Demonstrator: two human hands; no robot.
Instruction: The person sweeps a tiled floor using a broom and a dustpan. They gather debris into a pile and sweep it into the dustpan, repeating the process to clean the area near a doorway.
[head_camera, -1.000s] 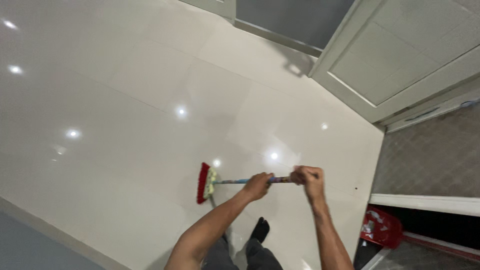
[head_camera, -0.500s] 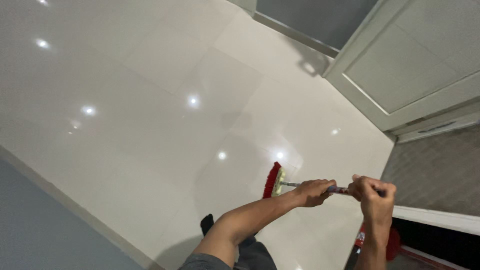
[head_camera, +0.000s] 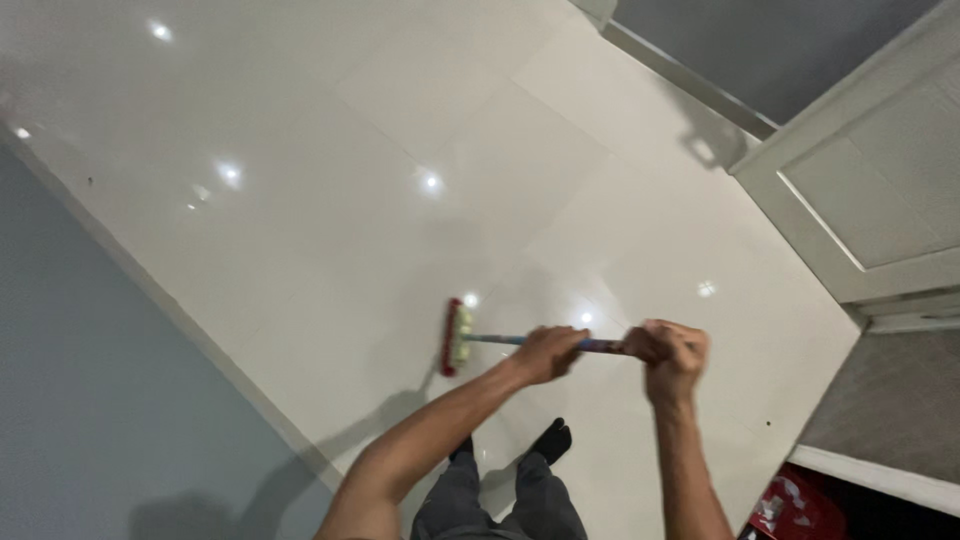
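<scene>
My left hand (head_camera: 548, 353) and right hand (head_camera: 672, 352) both clench the long blue-handled, red-bristled broom (head_camera: 455, 337) | bristles on glossy white tiled floor (head_camera: 300, 200) near grey wall edge

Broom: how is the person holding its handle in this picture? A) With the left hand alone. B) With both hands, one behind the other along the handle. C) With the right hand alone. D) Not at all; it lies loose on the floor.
B: the left hand and the right hand both grip the handle of the broom, whose red bristles rest on the glossy white floor.
</scene>
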